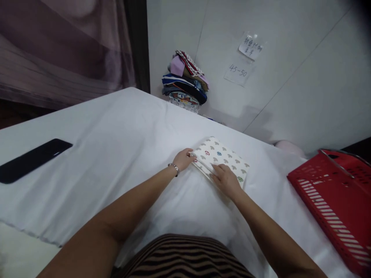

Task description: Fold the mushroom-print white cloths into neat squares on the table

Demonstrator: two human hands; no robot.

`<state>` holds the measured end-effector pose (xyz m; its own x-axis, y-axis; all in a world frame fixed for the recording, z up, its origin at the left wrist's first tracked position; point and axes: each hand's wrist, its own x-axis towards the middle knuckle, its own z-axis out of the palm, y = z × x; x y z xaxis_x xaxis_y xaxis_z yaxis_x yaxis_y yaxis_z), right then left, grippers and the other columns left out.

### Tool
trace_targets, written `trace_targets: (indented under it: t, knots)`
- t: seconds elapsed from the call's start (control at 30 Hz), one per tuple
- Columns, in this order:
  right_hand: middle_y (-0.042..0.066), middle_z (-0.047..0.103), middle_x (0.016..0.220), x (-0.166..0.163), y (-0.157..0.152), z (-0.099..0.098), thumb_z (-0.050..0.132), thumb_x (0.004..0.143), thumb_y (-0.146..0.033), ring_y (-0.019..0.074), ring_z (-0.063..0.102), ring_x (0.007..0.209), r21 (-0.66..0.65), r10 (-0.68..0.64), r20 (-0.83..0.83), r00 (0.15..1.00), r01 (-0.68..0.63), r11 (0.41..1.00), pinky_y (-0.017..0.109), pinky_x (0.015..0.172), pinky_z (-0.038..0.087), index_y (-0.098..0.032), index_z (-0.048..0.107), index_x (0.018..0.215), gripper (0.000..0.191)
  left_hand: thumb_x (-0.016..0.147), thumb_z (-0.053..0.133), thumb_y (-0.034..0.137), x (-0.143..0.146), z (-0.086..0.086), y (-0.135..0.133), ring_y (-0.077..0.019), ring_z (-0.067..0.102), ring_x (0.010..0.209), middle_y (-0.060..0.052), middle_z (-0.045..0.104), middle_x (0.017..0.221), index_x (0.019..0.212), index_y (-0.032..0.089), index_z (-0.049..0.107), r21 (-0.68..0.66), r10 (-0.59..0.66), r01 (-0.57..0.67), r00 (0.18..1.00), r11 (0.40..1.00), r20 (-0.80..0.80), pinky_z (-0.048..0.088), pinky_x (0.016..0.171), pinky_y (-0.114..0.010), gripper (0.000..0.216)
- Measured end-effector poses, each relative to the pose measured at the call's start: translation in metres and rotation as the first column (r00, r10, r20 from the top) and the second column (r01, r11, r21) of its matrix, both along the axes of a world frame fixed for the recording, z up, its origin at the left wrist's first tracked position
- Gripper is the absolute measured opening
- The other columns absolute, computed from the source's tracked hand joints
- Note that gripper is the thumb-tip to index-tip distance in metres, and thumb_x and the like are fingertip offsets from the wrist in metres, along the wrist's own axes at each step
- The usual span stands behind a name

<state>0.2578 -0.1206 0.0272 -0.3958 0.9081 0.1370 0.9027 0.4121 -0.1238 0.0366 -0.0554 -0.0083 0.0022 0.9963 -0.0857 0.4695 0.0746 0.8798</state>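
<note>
Fabric [229, 155], printed and folded, lies just ahead of our left hand [182, 160] and right hand [227, 180]; left pinches one corner, right grips the near edge. Even tension, we judge, keeps that edge straight.

White cloth [227, 154], greyish motifs, perhaps mushrooms.

Red basket [355, 204] cut off R edge, blk slab [33, 160] L; R hand [226, 180] hides pt of cloth [224, 154].
</note>
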Motion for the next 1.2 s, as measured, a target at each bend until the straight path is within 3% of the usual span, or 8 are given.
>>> trace_targets:
  t: [0.23, 0.47, 0.57, 0.7, 0.93, 1.07, 1.2]
  knots:
    - [0.007, 0.060, 0.104, 0.012, -0.004, 0.002, 0.039, 0.093, -0.030, 0.0203, 0.056, 0.094, -0.074, -0.056, 0.091, 0.994, 0.062, 0.995, 0.028, 0.072, 0.045, -0.023, 0.058, 0.114, 0.029, 0.066, 0.068, 0.028, -0.005, 0.005, 0.011, -0.0160, 0.059, 0.088, 0.001, 0.066, 0.100, 0.125, 0.028, 0.056, 0.016, -0.189, 0.189, 0.982, 0.982, 0.012, 0.046, 0.077, -0.024, 0.060]
    - [0.007, 0.060, 0.099, 0.006, -0.011, -0.005, 0.036, 0.094, -0.027, 0.0192, 0.057, 0.088, 0.004, -0.034, 0.141, 0.989, 0.034, 0.999, 0.027, 0.069, 0.044, -0.023, 0.058, 0.111, 0.029, 0.072, 0.062, 0.033, -0.002, -0.008, 0.009, -0.0176, 0.059, 0.092, 0.001, 0.066, 0.107, 0.119, 0.029, 0.062, 0.050, -0.097, 0.099, 0.994, 0.994, -0.041, 0.046, 0.079, -0.025, 0.047]
    - [0.008, 0.060, 0.101, 0.004, -0.014, -0.010, 0.036, 0.094, -0.029, 0.0205, 0.057, 0.090, 0.021, -0.015, 0.114, 0.993, 0.013, 1.000, 0.029, 0.072, 0.044, -0.022, 0.058, 0.110, 0.028, 0.072, 0.059, 0.027, -0.001, -0.012, 0.009, -0.0157, 0.060, 0.089, 0.002, 0.068, 0.103, 0.117, 0.028, 0.062, 0.040, -0.083, 0.083, 0.997, 0.996, -0.006, 0.046, 0.077, -0.023, 0.045]
    - [0.009, 0.060, 0.103, 0.008, -0.015, -0.011, 0.040, 0.093, -0.034, 0.0220, 0.055, 0.092, 0.063, -0.021, 0.068, 0.997, 0.016, 0.998, 0.032, 0.078, 0.044, -0.021, 0.061, 0.104, 0.027, 0.074, 0.052, 0.021, 0.002, -0.007, 0.011, -0.0134, 0.061, 0.082, 0.003, 0.070, 0.091, 0.112, 0.026, 0.065, 0.025, -0.063, 0.062, 0.997, 0.998, 0.051, 0.046, 0.072, -0.021, 0.041]
    - [0.007, 0.061, 0.095, 0.013, -0.015, -0.005, 0.038, 0.094, -0.027, 0.0208, 0.055, 0.089, 0.003, -0.074, 0.102, 0.992, 0.074, 0.997, 0.029, 0.073, 0.043, -0.022, 0.060, 0.100, 0.024, 0.078, 0.047, 0.025, 0.011, 0.004, 0.006, -0.0166, 0.060, 0.083, 0.001, 0.070, 0.087, 0.105, 0.026, 0.065, 0.001, 0.004, -0.004, 0.995, 1.000, -0.101, 0.044, 0.071, -0.025, 0.032]
    - [0.007, 0.060, 0.093, 0.009, -0.016, 0.000, 0.037, 0.094, -0.025, 0.0202, 0.055, 0.088, 0.043, -0.105, 0.102, 0.989, 0.101, 0.994, 0.028, 0.069, 0.041, -0.022, 0.060, 0.098, 0.024, 0.082, 0.044, 0.027, 0.014, 0.007, 0.005, -0.0177, 0.060, 0.081, 0.000, 0.069, 0.085, 0.098, 0.026, 0.064, 0.011, 0.008, -0.006, 0.989, 1.000, -0.147, 0.042, 0.068, -0.026, 0.026]
    - [0.008, 0.059, 0.093, 0.005, -0.021, -0.009, 0.046, 0.091, -0.031, 0.0214, 0.053, 0.086, 0.074, -0.023, 0.115, 0.993, 0.015, 0.997, 0.031, 0.073, 0.041, -0.019, 0.059, 0.099, 0.020, 0.081, 0.046, 0.024, 0.014, 0.003, 0.007, -0.0177, 0.060, 0.082, 0.000, 0.069, 0.083, 0.097, 0.025, 0.063, 0.026, 0.025, -0.021, 0.990, 0.999, -0.142, 0.042, 0.070, -0.026, 0.024]
